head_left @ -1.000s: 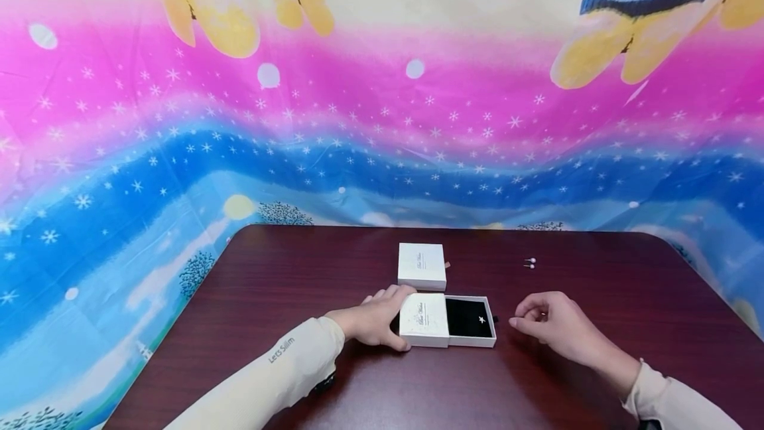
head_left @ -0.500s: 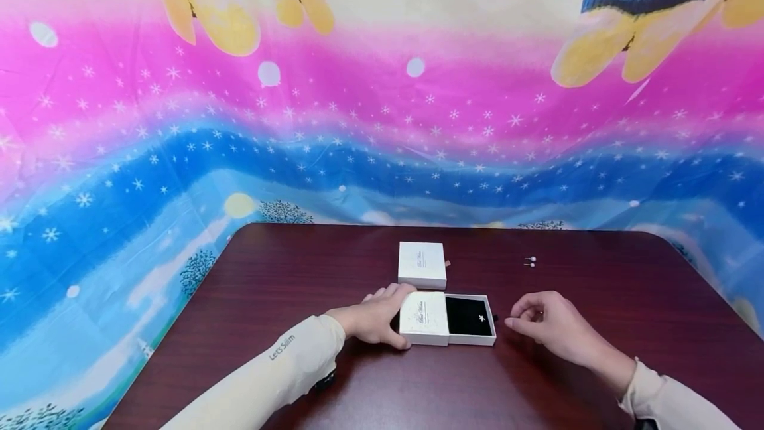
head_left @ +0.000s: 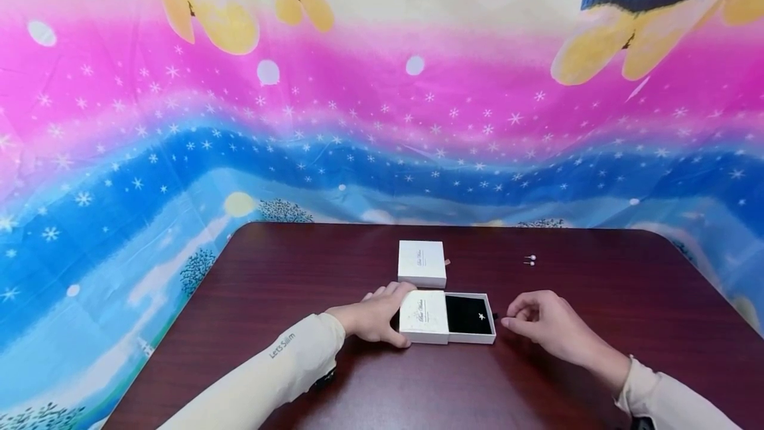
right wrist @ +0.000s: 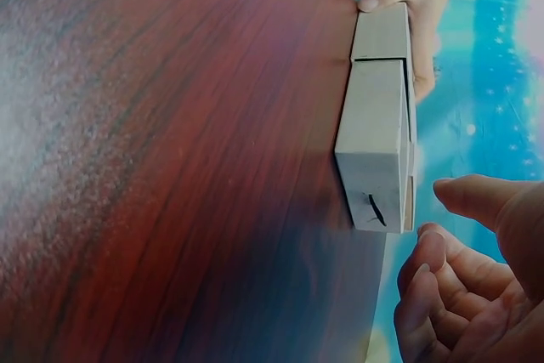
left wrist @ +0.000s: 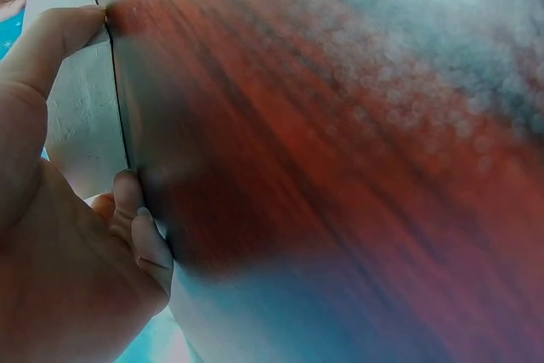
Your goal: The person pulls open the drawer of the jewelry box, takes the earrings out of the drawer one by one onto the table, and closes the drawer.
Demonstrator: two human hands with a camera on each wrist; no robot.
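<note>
In the head view, my left hand (head_left: 376, 316) grips the white printed box (head_left: 422, 317) at its left end. The left wrist view shows the thumb against one edge of the box sleeve (left wrist: 85, 112). A drawer (head_left: 489, 338) stands partly out of the sleeve to the right. It holds a black pad (head_left: 465, 316) with a small silver star (head_left: 482, 316) on it. My right hand (head_left: 555, 325) hovers just right of the drawer's dark tab, fingers bent. In the right wrist view its thumb and fingertips are apart, near the tab (right wrist: 376, 210), with nothing seen between them.
A second white box (head_left: 421, 262), closed, with a light tab on its right side, lies just behind the first. Two small pearl-headed pins or earrings (head_left: 530, 258) lie at the back right of the dark red table (head_left: 286, 264). A colourful printed cloth (head_left: 358, 125) hangs behind.
My right hand has moved slightly left, closer to the drawer's tab. The left hand and the box have stayed where they were.
</note>
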